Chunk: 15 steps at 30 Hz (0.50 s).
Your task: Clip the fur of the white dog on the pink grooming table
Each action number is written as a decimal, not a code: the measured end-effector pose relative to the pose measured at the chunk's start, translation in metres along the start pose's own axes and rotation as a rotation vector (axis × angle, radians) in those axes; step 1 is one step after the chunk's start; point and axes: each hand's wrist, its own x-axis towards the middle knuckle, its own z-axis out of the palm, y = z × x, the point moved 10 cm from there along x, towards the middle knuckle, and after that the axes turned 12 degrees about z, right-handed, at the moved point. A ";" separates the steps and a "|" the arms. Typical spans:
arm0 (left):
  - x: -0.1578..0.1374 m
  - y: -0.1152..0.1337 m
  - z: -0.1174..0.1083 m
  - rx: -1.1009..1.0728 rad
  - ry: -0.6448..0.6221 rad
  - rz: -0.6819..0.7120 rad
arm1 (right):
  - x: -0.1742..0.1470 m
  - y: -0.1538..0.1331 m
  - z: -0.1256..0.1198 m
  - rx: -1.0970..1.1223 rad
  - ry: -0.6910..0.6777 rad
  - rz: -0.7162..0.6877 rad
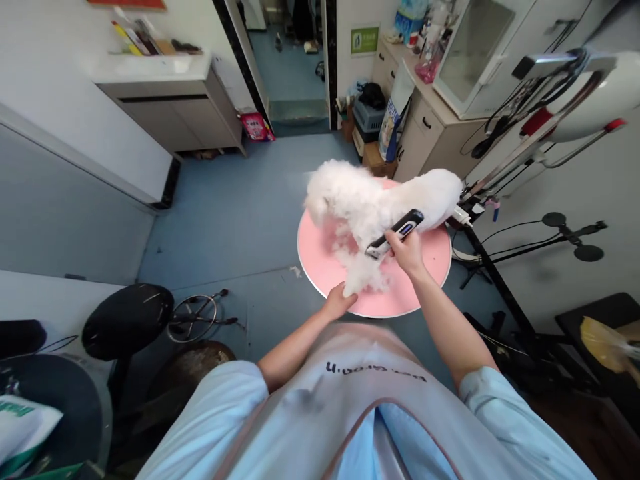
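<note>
At my twelve o'clock, the dog is on the desk, fur tufts between us; stool at ten, cabinet eleven, drawers one.

Looks like a pet grooming room: dog on round table, clipper at its coat, carrier behind.

Nothing reads clearly: the dark lettering on the apron is upside down, and print on the green wall sign and tall bag is blurred.
</note>
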 end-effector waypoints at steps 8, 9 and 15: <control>-0.001 -0.006 -0.001 0.036 0.017 0.040 | 0.010 -0.043 0.003 -0.112 0.113 -0.152; -0.001 -0.006 -0.001 0.034 0.018 0.044 | 0.013 -0.047 0.009 -0.146 0.097 -0.161; -0.004 0.002 0.003 -0.031 -0.012 0.074 | 0.006 -0.030 0.035 -0.351 0.044 -0.110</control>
